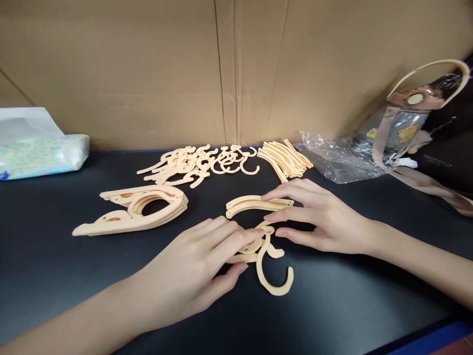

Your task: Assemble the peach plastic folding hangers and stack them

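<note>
My left hand (207,259) lies over a few cream plastic folding-hanger pieces (242,258), its thumb below them and its index fingertip at the flat end of a hanger hook (273,290). The hook's curve points toward me. Parts of these pieces are hidden under the left fingers. My right hand (318,217) is open, fingers apart, reaching in from the right. Its index fingertip meets two curved bars (244,203) lying side by side, while the thumb is close to the hook's flat end.
Folded hangers (162,217) are stacked at the left. Loose hooks and arms (192,162) lie in a heap at the back, beside a pile of curved bars (286,158). Clear plastic wrap (336,160), a strapped bottle (402,123) and a tissue pack (40,153) stand near the cardboard wall (155,74).
</note>
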A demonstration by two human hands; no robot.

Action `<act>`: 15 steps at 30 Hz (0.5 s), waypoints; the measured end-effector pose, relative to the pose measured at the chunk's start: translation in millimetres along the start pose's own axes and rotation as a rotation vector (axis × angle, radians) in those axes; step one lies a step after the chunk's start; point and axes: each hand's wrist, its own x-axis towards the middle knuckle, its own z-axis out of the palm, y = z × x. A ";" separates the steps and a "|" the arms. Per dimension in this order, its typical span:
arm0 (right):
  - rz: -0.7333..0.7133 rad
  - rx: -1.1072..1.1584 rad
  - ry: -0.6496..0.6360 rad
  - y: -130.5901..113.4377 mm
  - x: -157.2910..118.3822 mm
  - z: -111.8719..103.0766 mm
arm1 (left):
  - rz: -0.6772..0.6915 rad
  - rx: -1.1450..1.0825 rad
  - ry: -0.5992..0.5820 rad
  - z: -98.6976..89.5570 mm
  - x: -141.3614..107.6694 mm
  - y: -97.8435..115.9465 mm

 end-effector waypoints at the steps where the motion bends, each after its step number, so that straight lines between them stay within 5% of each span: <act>1: -0.010 -0.011 -0.008 -0.7 -0.1 -0.5 | -0.004 -0.003 0.005 -0.1 -0.1 0.1; 15: -0.229 -0.293 -0.018 -23.8 1.5 3.4 | 0.003 0.047 0.072 1.7 2.0 0.4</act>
